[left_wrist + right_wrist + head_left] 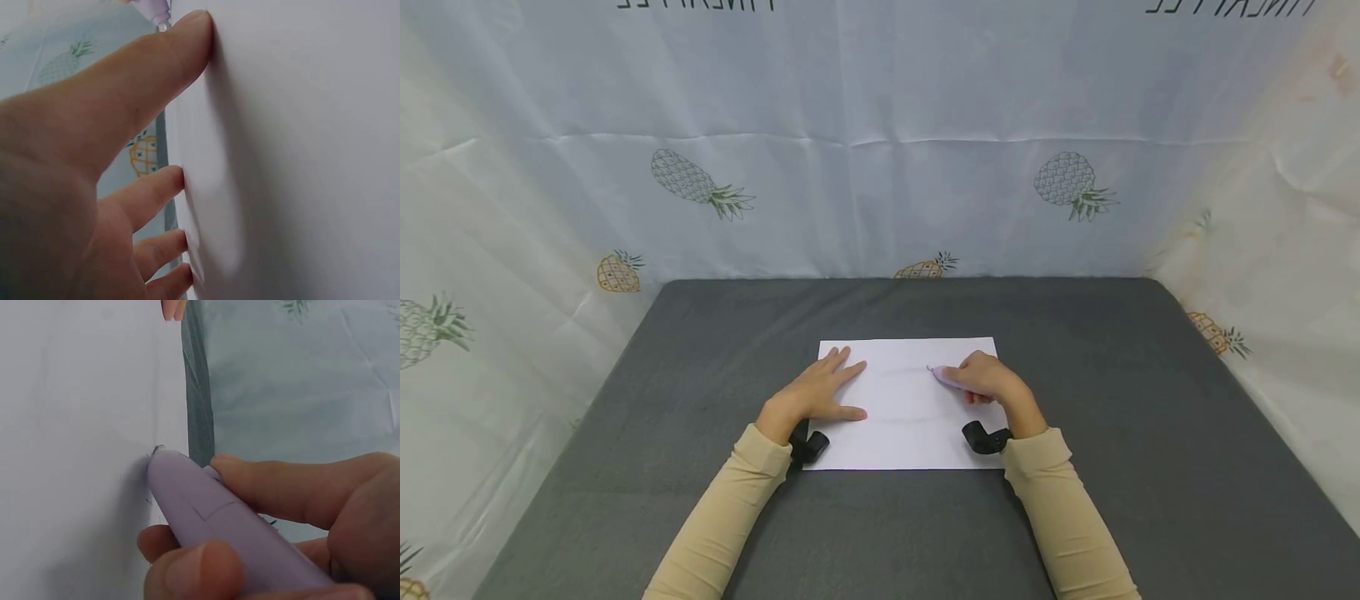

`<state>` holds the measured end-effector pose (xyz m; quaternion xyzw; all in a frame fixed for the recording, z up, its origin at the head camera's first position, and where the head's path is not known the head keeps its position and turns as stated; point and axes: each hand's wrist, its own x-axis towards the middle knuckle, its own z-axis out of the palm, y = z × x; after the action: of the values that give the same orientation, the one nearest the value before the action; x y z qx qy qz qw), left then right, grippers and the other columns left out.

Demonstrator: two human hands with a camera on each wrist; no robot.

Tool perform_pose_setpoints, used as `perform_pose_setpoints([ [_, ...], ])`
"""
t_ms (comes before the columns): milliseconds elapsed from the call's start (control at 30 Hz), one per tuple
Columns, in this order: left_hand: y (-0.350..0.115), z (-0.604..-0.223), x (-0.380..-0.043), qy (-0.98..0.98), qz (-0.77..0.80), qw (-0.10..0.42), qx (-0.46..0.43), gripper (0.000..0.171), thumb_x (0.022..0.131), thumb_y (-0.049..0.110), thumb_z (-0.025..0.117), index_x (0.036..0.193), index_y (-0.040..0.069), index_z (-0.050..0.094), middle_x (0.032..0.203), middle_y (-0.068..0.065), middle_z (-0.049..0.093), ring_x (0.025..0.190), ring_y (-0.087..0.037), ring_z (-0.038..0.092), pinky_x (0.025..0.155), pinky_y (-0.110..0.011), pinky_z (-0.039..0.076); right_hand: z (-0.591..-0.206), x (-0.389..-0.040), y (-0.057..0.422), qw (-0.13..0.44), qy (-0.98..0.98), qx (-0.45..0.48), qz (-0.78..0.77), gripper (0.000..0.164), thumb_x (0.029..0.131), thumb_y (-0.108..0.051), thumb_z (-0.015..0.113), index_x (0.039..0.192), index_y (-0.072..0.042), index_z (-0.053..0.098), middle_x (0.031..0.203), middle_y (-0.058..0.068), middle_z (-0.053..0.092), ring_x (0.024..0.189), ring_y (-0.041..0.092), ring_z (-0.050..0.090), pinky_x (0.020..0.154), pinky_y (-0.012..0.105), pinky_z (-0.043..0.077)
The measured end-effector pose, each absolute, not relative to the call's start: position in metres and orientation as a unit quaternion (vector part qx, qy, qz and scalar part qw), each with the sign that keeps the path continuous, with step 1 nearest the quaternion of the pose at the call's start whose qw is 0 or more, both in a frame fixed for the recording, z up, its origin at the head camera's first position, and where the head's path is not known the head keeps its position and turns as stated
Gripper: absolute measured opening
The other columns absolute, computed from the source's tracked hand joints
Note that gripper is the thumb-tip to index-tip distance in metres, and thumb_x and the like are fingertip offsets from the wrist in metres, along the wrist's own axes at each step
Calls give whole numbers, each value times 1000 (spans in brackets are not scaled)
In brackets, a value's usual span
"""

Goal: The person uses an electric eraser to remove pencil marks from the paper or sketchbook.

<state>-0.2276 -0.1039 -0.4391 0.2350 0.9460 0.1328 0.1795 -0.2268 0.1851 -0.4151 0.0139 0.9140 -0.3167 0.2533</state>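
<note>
A white sheet of paper (895,433) lies on the dark grey table. My left hand (820,392) rests on the sheet's left side with its fingers spread; in the left wrist view the thumb (156,62) and fingertips touch the paper. My right hand (988,379) grips a thick lavender pen-shaped tool (200,512) near the sheet's upper right. One digit lies on a small raised button (212,473) on the tool. Its short pale tip meets the paper, beside a small dark mark (149,500). The tool's exact kind cannot be told.
The dark grey table (737,325) stretches around the sheet on all sides. Behind it hangs a white curtain (887,192) printed with pineapples. Black wrist devices (985,437) sit close above the paper.
</note>
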Motion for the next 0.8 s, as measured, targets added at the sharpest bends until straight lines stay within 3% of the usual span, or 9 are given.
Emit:
perform_pose_setpoints([
  [600, -104, -437, -224, 947, 126, 171, 242, 84, 85, 50, 67, 152, 16, 30, 163, -17, 13, 153, -39, 9, 122, -57, 19, -415, -227, 189, 270, 918, 16, -291, 42, 96, -39, 54, 79, -3, 66, 49, -2, 47, 44, 9, 38, 45, 21, 30],
  [800, -104, -434, -223, 946, 128, 162, 249, 83, 85, 48, 67, 151, 14, 31, 163, -20, 14, 152, -40, 10, 122, -56, 19, -416, -226, 185, 249, 913, -8, -322, 42, 96, -36, 54, 76, -1, 65, 49, -2, 47, 44, 9, 37, 46, 21, 32],
])
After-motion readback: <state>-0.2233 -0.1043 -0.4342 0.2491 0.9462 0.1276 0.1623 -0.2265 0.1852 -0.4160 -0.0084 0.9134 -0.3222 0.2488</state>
